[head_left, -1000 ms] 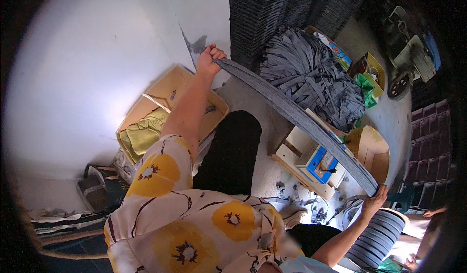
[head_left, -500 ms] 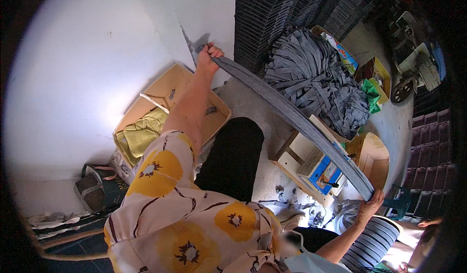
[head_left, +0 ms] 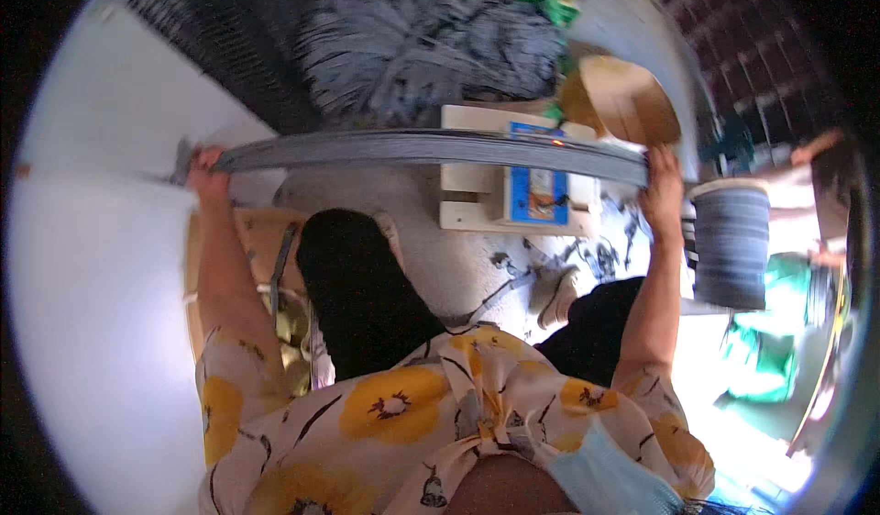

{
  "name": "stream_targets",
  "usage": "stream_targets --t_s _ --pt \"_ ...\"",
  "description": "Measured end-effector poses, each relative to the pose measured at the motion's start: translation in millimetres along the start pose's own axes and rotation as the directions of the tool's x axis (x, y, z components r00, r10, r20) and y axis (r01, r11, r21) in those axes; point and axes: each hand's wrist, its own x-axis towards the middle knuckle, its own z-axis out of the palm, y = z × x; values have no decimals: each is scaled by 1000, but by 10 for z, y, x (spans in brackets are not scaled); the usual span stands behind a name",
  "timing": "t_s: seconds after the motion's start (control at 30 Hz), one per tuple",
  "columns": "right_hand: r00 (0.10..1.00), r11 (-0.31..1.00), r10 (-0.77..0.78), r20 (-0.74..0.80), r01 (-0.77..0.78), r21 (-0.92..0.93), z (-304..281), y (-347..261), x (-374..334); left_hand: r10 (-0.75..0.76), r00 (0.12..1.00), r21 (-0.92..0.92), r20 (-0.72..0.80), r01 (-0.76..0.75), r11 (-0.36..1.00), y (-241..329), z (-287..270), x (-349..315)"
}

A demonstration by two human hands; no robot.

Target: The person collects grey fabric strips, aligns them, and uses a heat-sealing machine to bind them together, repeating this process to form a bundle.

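Observation:
A long bundle of grey flat strips (head_left: 385,151) stretches almost level between my two hands. My left hand (head_left: 209,172) is closed round its left end, and short loose ends stick out past the fingers near the white wall. At the other end my right hand (head_left: 662,189) grips the bundle, the fingers partly blurred. Below the bundle's right half is a pale wooden stand bearing a small blue-fronted device (head_left: 538,189), partly covered by the strips.
A large heap of grey strips (head_left: 431,47) lies beyond the bundle. An open cardboard box (head_left: 623,98) stands at the far right, above a grey banded roll (head_left: 731,244). Another box (head_left: 243,249) is under my left forearm. Another person's arm (head_left: 807,153) shows at the right edge.
The view has turned, so the bundle, slanting down to the right before, now lies nearly level. Both hands keep hold of its ends.

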Motion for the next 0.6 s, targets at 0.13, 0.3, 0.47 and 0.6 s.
stream_targets --t_s 0.13,0.3,0.47,0.6 --pt "997 996 3 79 -10 90 -17 48 -42 220 968 215 -117 -192 958 -110 107 87" --pt "995 997 -19 95 13 71 115 -56 -85 207 974 197 -93 -185 963 186 -38 202" --pt "985 998 -22 170 11 67 276 -49 -182 168 978 184 -122 -144 972 118 -59 183" --pt "988 995 -58 145 45 93 505 45 -277 97 988 180 -120 -75 981 -27 -40 203"
